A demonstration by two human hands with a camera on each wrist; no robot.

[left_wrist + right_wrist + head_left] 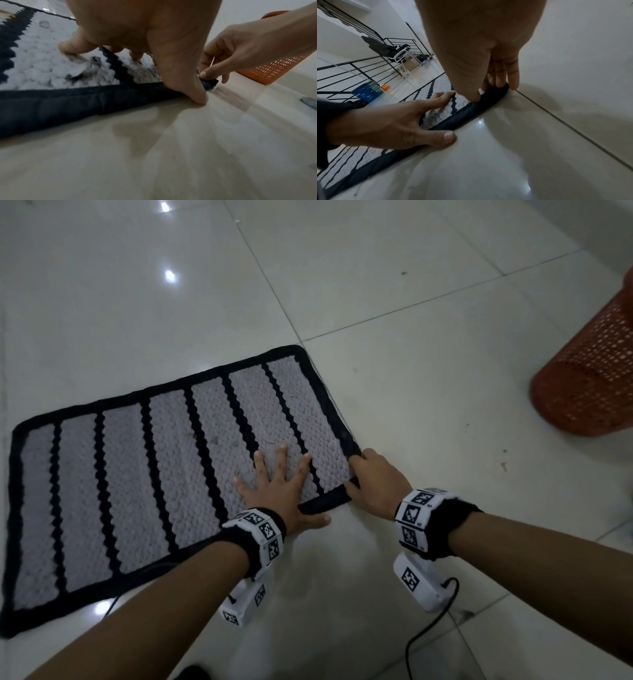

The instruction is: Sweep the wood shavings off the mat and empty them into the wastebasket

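Grey-and-black mat is lying flat on the tiled floor, a few pale shavings near its right end. Left hand is pressing down, fingers spread wide; right hand is pinching the near corner. Orange wastebasket is lying tipped, well apart. Only the right wrist view is showing a railing.

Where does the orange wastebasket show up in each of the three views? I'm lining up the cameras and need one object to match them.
Head: the wastebasket stands at the right edge, on the floor right of the mat.
Left wrist: upper right, behind the right hand.
Right wrist: not in it.
Shared landmark: the mat's black-bordered near corner, which the right hand grips in all three.
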